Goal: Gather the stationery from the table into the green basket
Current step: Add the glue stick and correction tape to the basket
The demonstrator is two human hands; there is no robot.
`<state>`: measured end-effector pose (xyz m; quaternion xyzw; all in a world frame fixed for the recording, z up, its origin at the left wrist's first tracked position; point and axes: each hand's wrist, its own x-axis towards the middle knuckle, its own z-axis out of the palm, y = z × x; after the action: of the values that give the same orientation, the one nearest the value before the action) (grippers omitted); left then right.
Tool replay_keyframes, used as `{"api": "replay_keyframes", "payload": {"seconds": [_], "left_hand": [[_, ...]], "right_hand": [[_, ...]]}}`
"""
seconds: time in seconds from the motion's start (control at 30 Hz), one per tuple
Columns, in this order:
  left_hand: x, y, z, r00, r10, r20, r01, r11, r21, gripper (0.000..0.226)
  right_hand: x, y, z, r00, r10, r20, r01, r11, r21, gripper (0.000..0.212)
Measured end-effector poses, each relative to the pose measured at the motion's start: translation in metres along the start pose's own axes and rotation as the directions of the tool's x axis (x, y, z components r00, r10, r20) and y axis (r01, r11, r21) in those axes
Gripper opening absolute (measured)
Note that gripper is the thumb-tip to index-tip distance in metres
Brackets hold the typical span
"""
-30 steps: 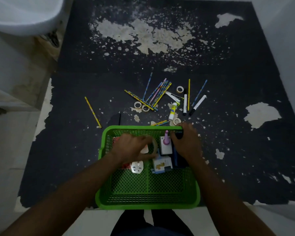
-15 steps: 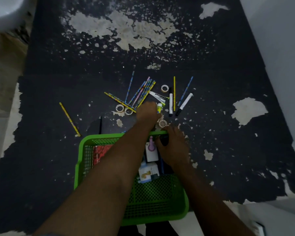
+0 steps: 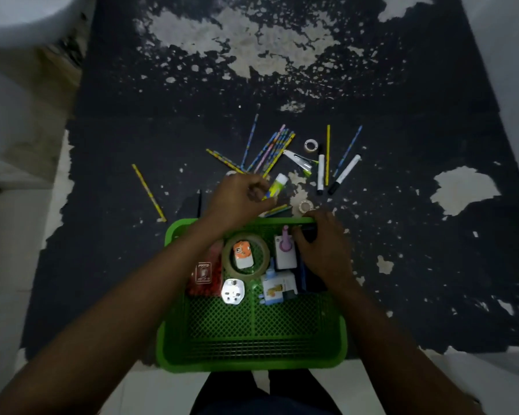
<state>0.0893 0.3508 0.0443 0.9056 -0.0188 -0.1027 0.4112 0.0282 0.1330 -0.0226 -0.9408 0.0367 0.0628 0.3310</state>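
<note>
Left hand: fingers curled tight, tips pinching the near end of the glue stick. The stick angles away from the fingertips, up and to the right, over the dark peeling worktop.

Right hand: fingers hooked over the far rim of the green basket at its far right corner, gripping it. Palm lies over the basket's right side.

Beyond the left fingers: a fan of patterned pencils, its near ends just past the knuckles. A sliver of a small pale ring shows at the knuckles, too hidden to identify. Well off to the left of those fingers lies a lone yellow pencil; a thin black stick sits beside the left wrist.

Between the two hands: a couple of pencils lie just outside the basket's far rim, and a small tape roll sits just beyond the right fingertips.

Farther out from the right fingers: two white markers, a yellow pencil, a blue pencil, a second tape ring and a white cutter-like item, blurred.

Inside the basket, under the left forearm and beside the right fingers: a large tape roll ringing an orange-and-white piece, a white plug, a red packet, a white box with a purple part and a small printed box.
</note>
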Motion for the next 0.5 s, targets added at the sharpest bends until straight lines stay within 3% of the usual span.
{"api": "replay_keyframes", "payload": {"seconds": [0.07, 0.17, 0.33, 0.5], "left_hand": [[-0.034, -0.011, -0.028, 0.998, -0.031, 0.056, 0.028, 0.998, 0.054, 0.019], [-0.09, -0.029, -0.049, 0.966, -0.22, 0.139, 0.187, 0.959, 0.212, 0.019], [-0.158, -0.055, -0.027, 0.782, -0.525, 0.336, 0.347, 0.815, 0.464, 0.016], [-0.18, -0.063, 0.001, 0.775, -0.576, 0.261, 0.303, 0.701, 0.646, 0.028]], "right_hand": [[0.001, 0.001, 0.0, 1.0, -0.009, -0.007, 0.009, 1.0, 0.008, 0.041], [0.002, 0.0, 0.001, 1.0, -0.006, -0.008, 0.006, 1.0, -0.004, 0.045], [0.004, -0.003, -0.002, 0.999, -0.022, -0.027, 0.02, 0.998, -0.056, 0.036], [0.002, -0.006, -0.001, 1.0, -0.008, -0.023, 0.006, 0.997, -0.078, 0.035]]}}
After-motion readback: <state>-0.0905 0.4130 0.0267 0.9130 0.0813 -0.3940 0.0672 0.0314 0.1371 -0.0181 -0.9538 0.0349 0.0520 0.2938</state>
